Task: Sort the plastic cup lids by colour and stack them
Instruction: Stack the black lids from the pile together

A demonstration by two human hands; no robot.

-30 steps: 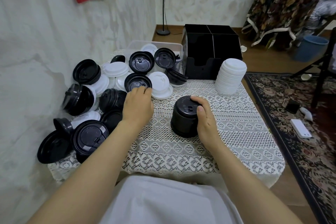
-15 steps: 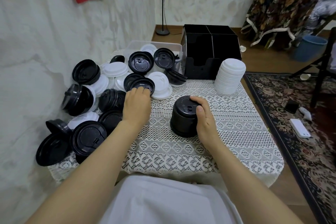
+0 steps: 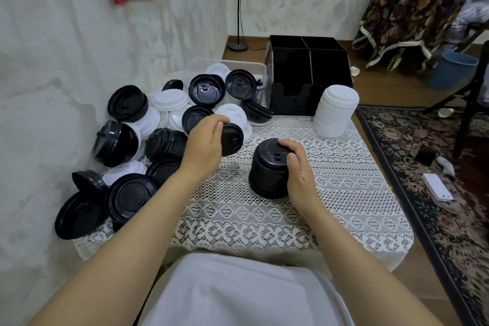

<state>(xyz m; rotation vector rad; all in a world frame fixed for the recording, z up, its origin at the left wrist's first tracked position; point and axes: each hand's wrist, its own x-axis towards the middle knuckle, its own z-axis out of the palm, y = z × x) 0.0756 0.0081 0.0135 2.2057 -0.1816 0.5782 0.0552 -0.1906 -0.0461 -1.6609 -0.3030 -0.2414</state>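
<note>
My left hand [image 3: 205, 144] grips a single black lid [image 3: 232, 139], lifted off the table and tilted on edge, just left of the black stack. My right hand [image 3: 297, 169] curls round the right side of that stack of black lids [image 3: 267, 169], which stands upright mid-table. A tall stack of white lids [image 3: 334, 111] stands at the back right of the table. A loose heap of black and white lids [image 3: 148, 135] covers the left side of the table, against the wall.
A lace cloth [image 3: 264, 214] covers the small table. A black compartment organiser [image 3: 304, 74] and a clear plastic tub [image 3: 230, 69] with lids stand at the back. The wall runs close along the left. A patterned rug [image 3: 449, 193] lies on the floor to the right.
My left hand has picked a black lid out of the heap and carried it right, towards the black stack. My right hand has stayed on the stack.
</note>
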